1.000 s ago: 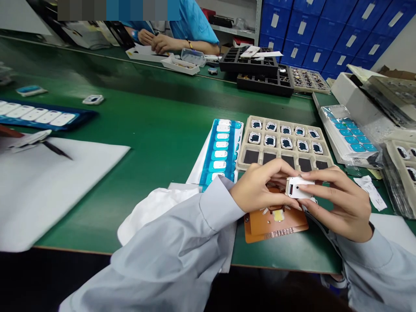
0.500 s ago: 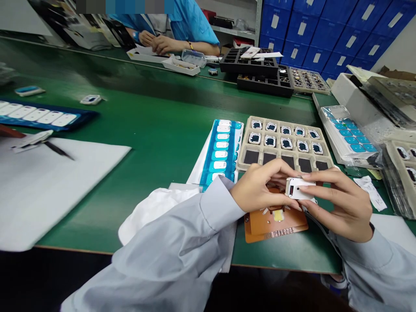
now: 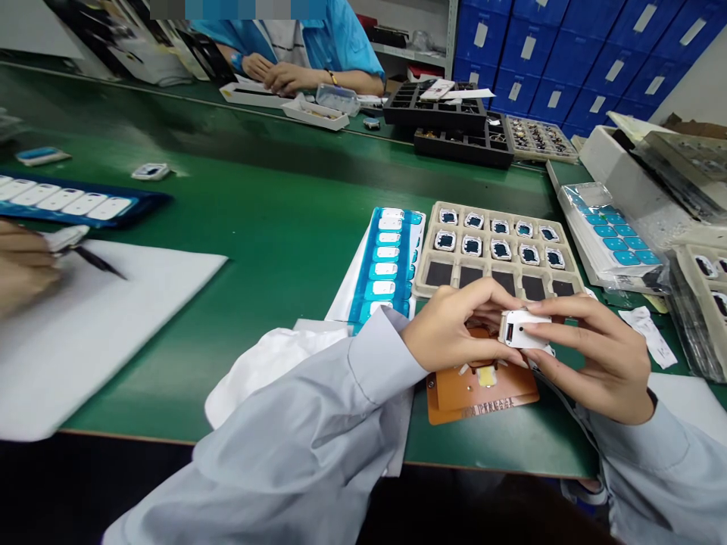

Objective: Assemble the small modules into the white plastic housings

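Observation:
Between both hands is a small white watch-like housing (image 3: 532,330) with a dark slot and a round hole in its flat face. My left hand (image 3: 463,322) grips its left end with thumb and fingers. At the other end my right hand (image 3: 599,352) is closed on it, a fingertip lying on the flat face. Underneath sits an orange fixture plate (image 3: 448,401) with a yellow pad (image 3: 487,376). Just beyond my hands lies a beige tray (image 3: 423,284), whose two far rows hold similar white-framed housings (image 3: 500,250). Left of that tray is a blue sheet of white stickers (image 3: 388,252).
A white cloth (image 3: 266,371) lies by my left sleeve. At far left, another person's hand (image 3: 26,265) is over a white foam sheet (image 3: 130,303). Across the bench sits a person in blue (image 3: 341,45), near stacked black trays (image 3: 463,147). Bagged blue stickers (image 3: 616,235) lie right.
Another person's hand has come into view at the left edge, over the white foam sheet. My hands and the housing look almost unmoved.

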A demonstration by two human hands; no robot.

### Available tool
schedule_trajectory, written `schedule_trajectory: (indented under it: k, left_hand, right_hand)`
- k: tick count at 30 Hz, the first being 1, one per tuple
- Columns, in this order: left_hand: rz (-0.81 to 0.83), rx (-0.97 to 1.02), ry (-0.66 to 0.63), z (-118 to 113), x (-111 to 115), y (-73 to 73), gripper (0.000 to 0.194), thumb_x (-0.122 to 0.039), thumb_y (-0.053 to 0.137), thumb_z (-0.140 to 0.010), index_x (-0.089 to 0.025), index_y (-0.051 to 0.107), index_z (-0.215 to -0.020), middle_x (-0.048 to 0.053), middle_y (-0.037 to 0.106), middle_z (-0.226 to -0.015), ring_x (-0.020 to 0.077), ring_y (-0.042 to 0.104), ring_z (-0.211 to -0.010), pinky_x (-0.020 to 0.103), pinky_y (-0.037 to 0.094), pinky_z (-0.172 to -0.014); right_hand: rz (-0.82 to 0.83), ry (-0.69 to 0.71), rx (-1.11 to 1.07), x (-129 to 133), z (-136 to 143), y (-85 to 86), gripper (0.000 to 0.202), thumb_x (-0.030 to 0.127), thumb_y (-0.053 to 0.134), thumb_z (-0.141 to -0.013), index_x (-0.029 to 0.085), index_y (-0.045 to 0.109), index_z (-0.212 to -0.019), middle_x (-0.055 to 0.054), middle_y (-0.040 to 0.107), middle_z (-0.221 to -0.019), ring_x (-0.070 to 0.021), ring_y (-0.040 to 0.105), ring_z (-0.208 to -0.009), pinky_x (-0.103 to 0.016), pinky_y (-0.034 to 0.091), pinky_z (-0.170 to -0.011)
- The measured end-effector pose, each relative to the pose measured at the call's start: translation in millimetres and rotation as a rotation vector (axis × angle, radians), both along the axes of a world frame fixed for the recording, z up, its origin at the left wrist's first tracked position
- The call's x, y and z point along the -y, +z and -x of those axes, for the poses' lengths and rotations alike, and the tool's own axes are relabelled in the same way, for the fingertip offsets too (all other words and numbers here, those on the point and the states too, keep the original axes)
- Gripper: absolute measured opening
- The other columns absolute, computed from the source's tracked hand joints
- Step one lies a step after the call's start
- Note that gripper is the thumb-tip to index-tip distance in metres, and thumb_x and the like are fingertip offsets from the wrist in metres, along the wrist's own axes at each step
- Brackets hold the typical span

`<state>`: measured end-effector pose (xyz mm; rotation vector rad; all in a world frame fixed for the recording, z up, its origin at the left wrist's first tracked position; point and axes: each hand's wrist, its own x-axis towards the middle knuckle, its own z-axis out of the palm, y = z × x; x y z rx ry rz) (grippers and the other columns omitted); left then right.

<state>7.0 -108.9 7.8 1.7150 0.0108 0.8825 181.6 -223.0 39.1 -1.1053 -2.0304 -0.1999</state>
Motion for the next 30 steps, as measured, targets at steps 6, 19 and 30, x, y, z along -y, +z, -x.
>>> schedule_trajectory:
  k: [6,19,30]
  left_hand:
    - [-0.001,-0.002,-0.002,0.2,0.2,0.5,0.045,-0.014,0.087,-0.064,-0.016,0.060,-0.100,0.010,0.077,-0.101,0.0197,0.076,-0.092,0.023,0.063,-0.079]
    - [0.070,-0.072,-0.016,0.8,1.2,3.0,0.043,-0.016,0.087,-0.063,-0.017,0.059,-0.096,0.006,0.077,-0.096,0.0191,0.076,-0.089,0.027,0.064,-0.077]
    - [0.013,-0.025,-0.002,1.3,1.9,1.8,0.043,-0.015,0.086,-0.065,-0.016,0.060,-0.099,0.009,0.077,-0.100,0.0198,0.076,-0.091,0.025,0.064,-0.077]
  right_hand:
    - [-0.002,0.000,0.007,0.0,0.0,0.1,0.025,0.010,0.067,-0.085,0.019,0.067,-0.108,-0.011,0.067,-0.109,-0.0231,0.068,-0.092,-0.039,0.056,-0.075]
    - [-0.003,-0.018,0.013,0.5,0.7,0.3,0.026,0.011,0.066,-0.086,0.021,0.066,-0.110,-0.010,0.068,-0.108,-0.0237,0.068,-0.091,-0.039,0.058,-0.073]
    - [-0.008,-0.025,0.016,0.3,1.3,0.4,0.026,0.011,0.067,-0.086,0.022,0.067,-0.110,-0.010,0.067,-0.107,-0.0232,0.068,-0.091,-0.039,0.058,-0.074]
